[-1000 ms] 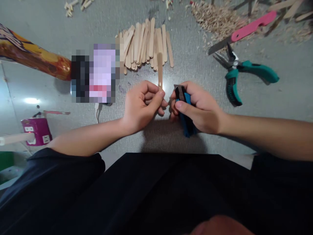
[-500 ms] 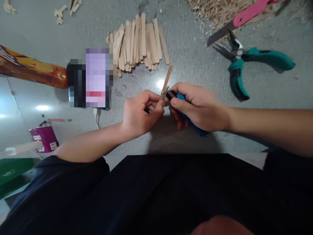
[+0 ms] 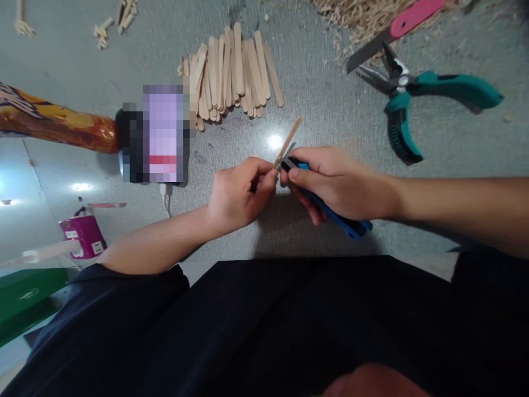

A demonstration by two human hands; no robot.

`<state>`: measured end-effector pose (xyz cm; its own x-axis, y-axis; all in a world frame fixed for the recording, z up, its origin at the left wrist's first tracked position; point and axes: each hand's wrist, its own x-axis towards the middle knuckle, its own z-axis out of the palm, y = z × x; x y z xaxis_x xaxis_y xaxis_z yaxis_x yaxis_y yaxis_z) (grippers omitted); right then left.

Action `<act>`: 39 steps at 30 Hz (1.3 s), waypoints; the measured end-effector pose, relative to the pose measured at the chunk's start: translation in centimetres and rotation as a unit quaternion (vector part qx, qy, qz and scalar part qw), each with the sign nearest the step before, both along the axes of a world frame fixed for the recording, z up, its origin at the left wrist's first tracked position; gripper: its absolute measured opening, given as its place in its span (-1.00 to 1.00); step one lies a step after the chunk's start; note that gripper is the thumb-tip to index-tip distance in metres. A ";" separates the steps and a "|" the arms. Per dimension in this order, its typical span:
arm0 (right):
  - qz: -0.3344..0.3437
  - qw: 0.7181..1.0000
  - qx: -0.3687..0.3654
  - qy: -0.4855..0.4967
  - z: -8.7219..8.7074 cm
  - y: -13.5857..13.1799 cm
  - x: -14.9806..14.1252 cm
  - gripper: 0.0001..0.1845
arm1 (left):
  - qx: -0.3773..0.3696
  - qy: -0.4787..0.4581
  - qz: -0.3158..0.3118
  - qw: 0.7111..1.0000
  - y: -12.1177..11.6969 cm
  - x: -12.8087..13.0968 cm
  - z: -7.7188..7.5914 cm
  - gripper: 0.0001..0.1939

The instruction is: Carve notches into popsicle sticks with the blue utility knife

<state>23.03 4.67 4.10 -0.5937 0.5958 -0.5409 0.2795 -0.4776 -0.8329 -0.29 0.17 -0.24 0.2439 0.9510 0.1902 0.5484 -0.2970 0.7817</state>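
Shift: over the last second, the flat, narrow pale-wood stick [image 3: 289, 139] has been tipping from nearly upright towards the right, and the blue-and-black utility knife [image 3: 336, 215] has been swinging round to meet it.
Left hand: the bare left hand [image 3: 243, 193] is pinching the stick's lower end between thumb and fingers, a little in from the worktop's [image 3: 322, 105] near edge.
Right hand: the bare right hand [image 3: 339, 182] is wrapping round the knife, its thumb pressing along the black head; the blue tail is pointing towards the near edge.
Stick and knife: they are meeting just beside the left fingertips; I cannot tell whether the blade is biting into the wood.
Wooden sticks: a pile of pale, round-ended sticks [image 3: 225, 71] is lying farther from the near edge, beyond the hands.
Tools: teal-handled steel pliers [image 3: 403, 82] are resting open towards the right, their nose near a pink-handled saw [image 3: 413, 19].
Shavings: a heap of pale wood shavings [image 3: 363, 16] is spreading beside the saw.
Phone: a blurred phone [image 3: 165, 127] is lying left of the pile.
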 end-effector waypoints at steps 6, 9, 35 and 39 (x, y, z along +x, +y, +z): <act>-0.001 1.000 -0.021 0.023 0.4 0.6 0.1 -0.64 | -0.157 -0.162 -0.022 0.974 0.4 0.3 0.5 -0.57; 0.022 0.999 -0.010 0.027 0.2 1.2 0.5 -0.64 | -0.163 -0.177 -0.028 0.970 0.7 0.1 0.5 -0.55; 0.103 0.992 -0.011 0.075 -0.8 3.1 1.7 -0.63 | -0.149 -0.163 -0.025 0.975 1.3 -0.1 0.9 -0.41; 0.070 0.995 0.019 0.070 -0.6 3.0 1.5 -0.69 | -0.159 -0.164 0.009 0.974 1.2 0.2 0.7 -0.41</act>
